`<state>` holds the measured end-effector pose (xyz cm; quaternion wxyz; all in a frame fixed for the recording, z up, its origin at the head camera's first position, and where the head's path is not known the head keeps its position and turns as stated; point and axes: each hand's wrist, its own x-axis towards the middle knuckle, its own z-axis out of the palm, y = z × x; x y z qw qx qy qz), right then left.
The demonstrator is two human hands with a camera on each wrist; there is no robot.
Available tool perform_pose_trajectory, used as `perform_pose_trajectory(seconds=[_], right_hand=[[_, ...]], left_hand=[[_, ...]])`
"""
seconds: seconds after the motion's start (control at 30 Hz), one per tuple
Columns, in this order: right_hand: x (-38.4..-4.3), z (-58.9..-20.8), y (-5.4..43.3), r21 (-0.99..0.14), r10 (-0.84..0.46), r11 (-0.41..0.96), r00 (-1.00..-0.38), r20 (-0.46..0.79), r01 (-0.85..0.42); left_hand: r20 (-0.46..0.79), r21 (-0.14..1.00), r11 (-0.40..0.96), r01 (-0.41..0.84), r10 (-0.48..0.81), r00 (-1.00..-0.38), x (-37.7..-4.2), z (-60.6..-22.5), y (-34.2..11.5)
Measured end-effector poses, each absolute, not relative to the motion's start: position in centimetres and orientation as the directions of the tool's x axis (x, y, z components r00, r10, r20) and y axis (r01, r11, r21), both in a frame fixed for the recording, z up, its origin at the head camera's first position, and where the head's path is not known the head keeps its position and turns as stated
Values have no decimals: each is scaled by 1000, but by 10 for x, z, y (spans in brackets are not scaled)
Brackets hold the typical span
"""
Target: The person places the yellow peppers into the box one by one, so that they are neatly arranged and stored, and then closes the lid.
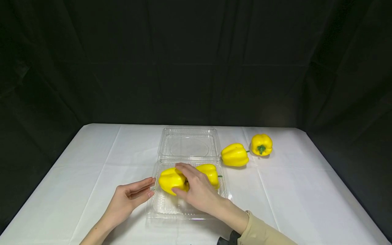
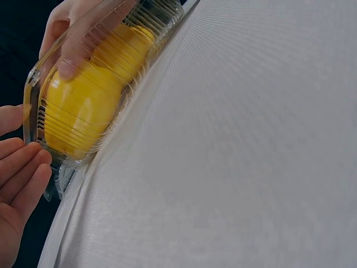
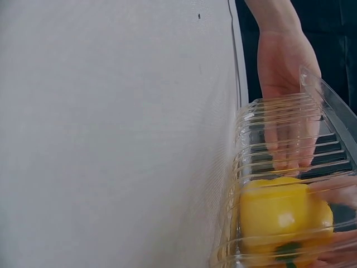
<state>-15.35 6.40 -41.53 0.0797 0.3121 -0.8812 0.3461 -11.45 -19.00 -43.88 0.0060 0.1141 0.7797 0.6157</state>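
A clear plastic clamshell container lies unfolded on the table, two yellow bell peppers in its near half. My right hand reaches in over the tray and grips the left bell pepper between thumb and fingers. Beside it, partly behind that hand, is the other bell pepper, its green stem pointing right. Fairly straight fingers of my left hand rest with their tips at the tray's left rim. The left wrist view shows both peppers through the ribbed wall, with the right thumb against the nearer one.
Right of the container, a yellow bell pepper lies on its side. Another bell pepper sits farther right, stem toward me. The raised-edge lid extends behind the tray. A white cloth covers the table, before dark curtains.
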Motion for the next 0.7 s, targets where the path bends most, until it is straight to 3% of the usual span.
perform_pose_trajectory(seconds=[0.7], right_hand=[[-152, -413, 65, -584, -526, 542, -786, 324, -604]], left_hand=[[139, 961, 211, 180, 197, -971, -115, -440, -191]])
